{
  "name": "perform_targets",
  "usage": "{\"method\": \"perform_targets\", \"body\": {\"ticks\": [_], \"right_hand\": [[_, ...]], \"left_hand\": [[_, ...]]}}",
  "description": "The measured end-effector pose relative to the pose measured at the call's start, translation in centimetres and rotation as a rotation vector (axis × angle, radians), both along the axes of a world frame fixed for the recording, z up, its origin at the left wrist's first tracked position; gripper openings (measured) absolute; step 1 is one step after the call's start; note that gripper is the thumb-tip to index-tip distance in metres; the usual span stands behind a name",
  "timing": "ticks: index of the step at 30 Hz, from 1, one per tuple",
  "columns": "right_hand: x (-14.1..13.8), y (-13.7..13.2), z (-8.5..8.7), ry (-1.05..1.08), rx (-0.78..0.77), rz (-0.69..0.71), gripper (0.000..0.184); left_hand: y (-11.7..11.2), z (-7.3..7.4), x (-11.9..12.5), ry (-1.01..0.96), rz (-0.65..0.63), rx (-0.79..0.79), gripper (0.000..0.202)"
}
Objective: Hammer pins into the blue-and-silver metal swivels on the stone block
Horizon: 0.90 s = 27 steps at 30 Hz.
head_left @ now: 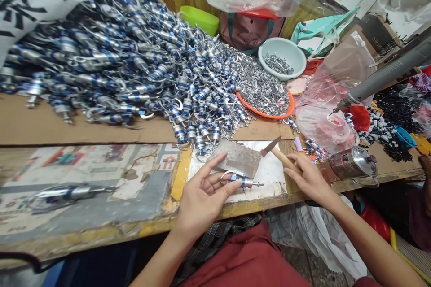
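Observation:
My left hand is closed on a small blue-and-silver metal cylinder piece, which has a curved hook at one end and a thin tip pointing right. In my right hand is a hammer by its wooden handle, its dark tapered head up and to the left. A grey metal block lies on white sheeting just beyond the held piece. The hammer head is close to the block's right edge; whether they touch I cannot tell.
A large pile of similar blue-and-silver pieces spreads along the back left. Small metal parts fill an orange tray, near a pale bowl. At right hang a grey electric screwdriver and stands a lidded metal mug. Another piece lies left.

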State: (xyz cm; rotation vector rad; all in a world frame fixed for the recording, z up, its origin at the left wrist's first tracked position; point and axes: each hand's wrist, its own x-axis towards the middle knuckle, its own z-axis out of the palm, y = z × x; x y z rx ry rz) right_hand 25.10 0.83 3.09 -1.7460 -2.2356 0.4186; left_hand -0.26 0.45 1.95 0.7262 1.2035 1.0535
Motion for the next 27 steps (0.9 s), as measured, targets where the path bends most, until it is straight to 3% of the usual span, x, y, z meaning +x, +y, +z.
{"method": "perform_targets", "body": {"ticks": [2,5,8,13,17,21,24,27], "right_hand": [[-1.2,-0.4,1.3,0.046,0.127,0.074,0.026],[-3.0,-1.4,3.3,0.058,0.249,0.229,0.046],[-4.0,-2.2,4.2,0.029,0.349,0.314,0.065],[-4.2,-2.5,3.5,-0.115,0.222,0.418,0.069],[-4.1,-2.7,2.9,-0.028,0.244,0.364,0.069],[-3.1,-2.2,1.5,0.13,0.157,0.245,0.047],[-1.5,-0.9,0.0,0.242,0.097,0.016,0.038],[-0.4,0.6,-0.7,0.157,-0.087,-0.034,0.037]], "left_hand": [[0.0,0.0,0.1,0.002,0.003,0.002,0.084],[0.0,-0.1,0.1,0.008,0.019,0.006,0.083],[0.0,-0.2,0.1,0.0,0.032,0.007,0.087],[-0.1,0.1,0.2,-0.06,0.043,-0.005,0.091],[0.0,0.2,0.3,-0.06,0.059,0.0,0.09],[0.0,0.2,0.3,-0.058,0.054,-0.007,0.086],[-0.3,0.1,0.1,0.059,0.032,-0.001,0.055],[-0.7,0.0,-0.2,0.283,0.043,0.08,0.024]]}}
